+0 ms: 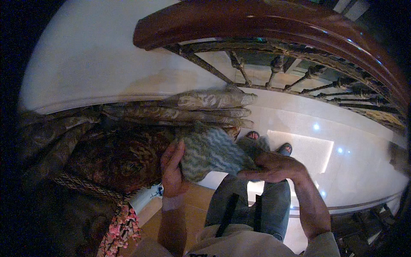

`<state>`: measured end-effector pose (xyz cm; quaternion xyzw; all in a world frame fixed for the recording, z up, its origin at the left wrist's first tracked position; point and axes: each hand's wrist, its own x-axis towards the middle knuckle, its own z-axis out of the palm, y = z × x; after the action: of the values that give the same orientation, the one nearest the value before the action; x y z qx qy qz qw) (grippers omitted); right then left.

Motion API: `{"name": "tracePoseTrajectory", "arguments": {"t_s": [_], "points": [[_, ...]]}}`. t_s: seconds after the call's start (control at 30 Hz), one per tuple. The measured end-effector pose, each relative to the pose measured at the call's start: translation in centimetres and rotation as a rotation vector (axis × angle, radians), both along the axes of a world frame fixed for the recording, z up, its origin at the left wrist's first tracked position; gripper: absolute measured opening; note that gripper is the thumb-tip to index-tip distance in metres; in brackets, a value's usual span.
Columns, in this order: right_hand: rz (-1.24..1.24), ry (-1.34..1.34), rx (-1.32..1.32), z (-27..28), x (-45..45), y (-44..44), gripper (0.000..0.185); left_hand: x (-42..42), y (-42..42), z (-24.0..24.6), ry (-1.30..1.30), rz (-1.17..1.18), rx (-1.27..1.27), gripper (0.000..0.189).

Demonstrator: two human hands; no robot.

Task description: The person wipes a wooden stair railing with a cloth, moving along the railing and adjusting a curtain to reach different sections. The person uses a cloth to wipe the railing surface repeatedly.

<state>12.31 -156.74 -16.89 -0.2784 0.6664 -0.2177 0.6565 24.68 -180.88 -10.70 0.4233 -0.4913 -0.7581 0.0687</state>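
A zigzag-patterned cloth (208,151) in pale blue, white and grey-green is spread between my two hands. My left hand (173,163) is at the cloth's left edge, fingers pointing up, beside dark patterned drapery. At the other end my right hand (269,168) has hold of the cloth, palm up, with some of it bunched near the fingers. Whether my left fingers pinch the cloth is unclear. Just left of my left hand hangs the dark brown patterned curtain (122,157), drawn in by a braided rope tieback (86,188).
Lighter curtain folds (212,110) hang along the wall. A wooden handrail (257,22) with metal balusters (276,69) curves across the upper right. Pink blossoms (120,228) stand at lower left, near a wooden surface (199,199). My sandalled feet are on a glossy floor (298,151).
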Motion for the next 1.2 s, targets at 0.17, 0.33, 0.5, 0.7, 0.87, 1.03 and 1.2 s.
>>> {"name": "tracePoseTrajectory", "arguments": {"t_s": [0.17, 0.33, 0.5, 0.7, 0.87, 1.03, 1.2], "points": [[-0.466, 0.632, -0.826, 4.3, -0.9, 1.4, 0.04, -3.7, 0.4, -3.8, 0.011, -0.054, -0.011, 0.026], [-0.679, -0.017, -1.175, 5.9, -2.8, -1.3, 0.017, -4.6, 1.3, -9.3, -0.154, -0.247, 0.187, 0.038], [-0.905, 0.048, -1.233, 1.5, -4.0, -7.4, 0.023, -4.5, 2.0, -12.9, 0.323, -0.215, 0.563, 0.053], [-1.063, 0.715, -1.243, 1.2, -9.1, -15.5, 0.021, -7.4, 0.5, -10.1, 0.71, -0.265, 0.775, 0.067], [-1.089, 1.068, -1.111, 0.7, -11.9, -23.2, 0.016, -11.2, -0.3, -7.3, 0.242, -0.047, 0.238, 0.066], [-1.236, 0.973, -0.953, 1.7, -10.8, -23.1, 0.015, -10.0, 0.8, -7.6, 0.013, -0.121, 0.117, 0.061], [-1.525, 0.733, -0.886, 3.9, -9.4, -21.8, 0.021, -8.0, 1.3, -5.4, 0.123, -0.123, 0.11, 0.056]]}}
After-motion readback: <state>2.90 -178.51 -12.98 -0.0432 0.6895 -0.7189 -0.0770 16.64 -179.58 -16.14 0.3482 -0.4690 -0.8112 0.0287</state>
